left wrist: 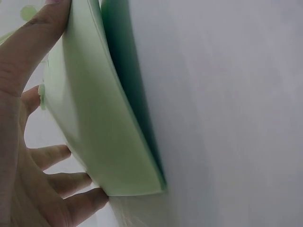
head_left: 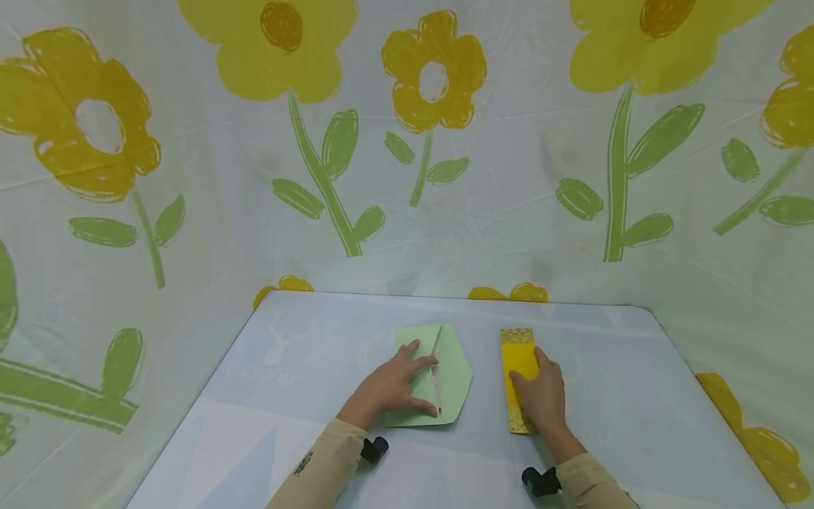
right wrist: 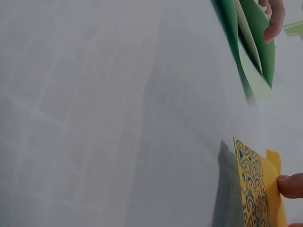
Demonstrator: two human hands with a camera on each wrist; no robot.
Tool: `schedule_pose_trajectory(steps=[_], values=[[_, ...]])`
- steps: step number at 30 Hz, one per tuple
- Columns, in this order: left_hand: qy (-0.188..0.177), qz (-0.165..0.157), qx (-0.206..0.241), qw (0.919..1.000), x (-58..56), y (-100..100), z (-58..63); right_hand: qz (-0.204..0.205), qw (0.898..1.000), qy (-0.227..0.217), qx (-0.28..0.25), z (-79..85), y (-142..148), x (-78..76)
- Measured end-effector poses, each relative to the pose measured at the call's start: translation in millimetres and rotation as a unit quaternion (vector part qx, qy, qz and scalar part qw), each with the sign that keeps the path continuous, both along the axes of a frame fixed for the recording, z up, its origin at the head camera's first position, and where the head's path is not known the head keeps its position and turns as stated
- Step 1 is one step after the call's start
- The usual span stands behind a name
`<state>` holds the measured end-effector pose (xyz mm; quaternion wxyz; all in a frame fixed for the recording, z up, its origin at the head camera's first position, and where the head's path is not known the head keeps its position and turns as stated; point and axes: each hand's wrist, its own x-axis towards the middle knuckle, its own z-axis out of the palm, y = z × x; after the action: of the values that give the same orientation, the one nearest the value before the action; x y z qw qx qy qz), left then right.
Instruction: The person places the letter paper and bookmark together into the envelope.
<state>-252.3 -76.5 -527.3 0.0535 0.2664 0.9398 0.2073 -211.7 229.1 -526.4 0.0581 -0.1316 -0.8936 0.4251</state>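
Note:
A light green folded paper envelope (head_left: pixel 455 385), with a pointed flap on its right side, lies on the table in the head view. My left hand (head_left: pixel 396 383) is spread over its left part, fingers apart and fingertips touching the paper. Close up in the left wrist view, the green envelope (left wrist: pixel 99 118) has its folded layers standing slightly apart, and the fingertips press along one edge. To the right, my right hand (head_left: pixel 543 396) grips a narrow yellow paper envelope (head_left: pixel 520 359) with patterned ends, thumb on its face. The right wrist view shows the yellow envelope's patterned end (right wrist: pixel 253 184) casting a shadow.
A pale table cover (head_left: pixel 305 396) with faint prints lies under both envelopes. A curtain (head_left: pixel 509 177) with yellow flowers and green leaves hangs behind the table's far edge and along its sides. Black wrist cameras (head_left: pixel 375 449) sit at both sleeves.

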Motion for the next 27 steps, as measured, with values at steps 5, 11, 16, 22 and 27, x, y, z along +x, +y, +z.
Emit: schedule_pose_trajectory(steps=[5, 11, 16, 22, 27], values=[[0.0, 0.0, 0.0, 1.0, 2.0, 1.8, 2.8, 0.002, 1.0, 0.001, -0.003, 2.3, -5.5, -1.6], [0.002, -0.001, -0.001, 1.0, 2.8, 2.9, 3.9, -0.008, 1.0, -0.012, -0.001, 6.0, -13.5, -4.2], [0.007, -0.004, -0.004, 1.0, 2.5, 3.6, 3.8, -0.009, 1.0, -0.013, -0.002, 9.9, -20.1, -5.7], [0.005, -0.003, -0.008, 1.0, 2.1, 4.2, 3.7, -0.002, 1.0, -0.009, -0.005, 10.1, -26.7, -5.5], [0.005, -0.001, -0.01, 0.9999, 2.2, 5.4, 3.2, 0.005, 1.0, -0.008, -0.007, 9.1, -32.1, -6.7]])
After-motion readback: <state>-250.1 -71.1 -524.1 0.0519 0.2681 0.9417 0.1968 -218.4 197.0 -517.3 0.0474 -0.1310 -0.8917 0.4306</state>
